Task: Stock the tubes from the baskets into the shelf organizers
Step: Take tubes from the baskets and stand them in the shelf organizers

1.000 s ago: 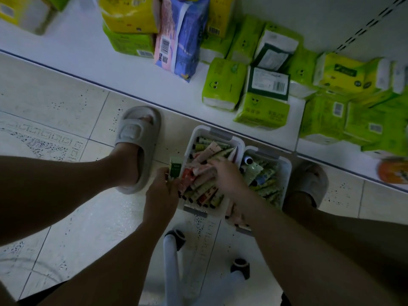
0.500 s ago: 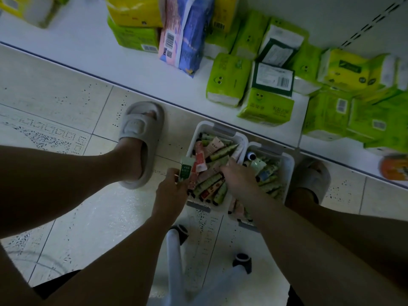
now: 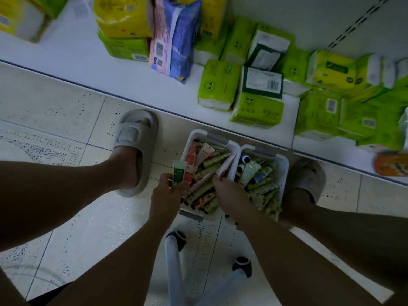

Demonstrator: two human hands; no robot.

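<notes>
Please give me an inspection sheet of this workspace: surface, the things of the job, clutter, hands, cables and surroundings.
Surface: pale tiled floor with dark specks.
Job's things: two white baskets side by side on the floor, left basket and right basket, both full of tubes.
Clutter: nothing seen.
Hands: left hand holds a green tube upright beside the left basket; right hand reaches into the left basket, its fingers on a pink tube.
Cables: nothing seen.
Surroundings: low white shelf with green tissue packs; grey slippers; white stool legs. No shelf organizers seen.
</notes>
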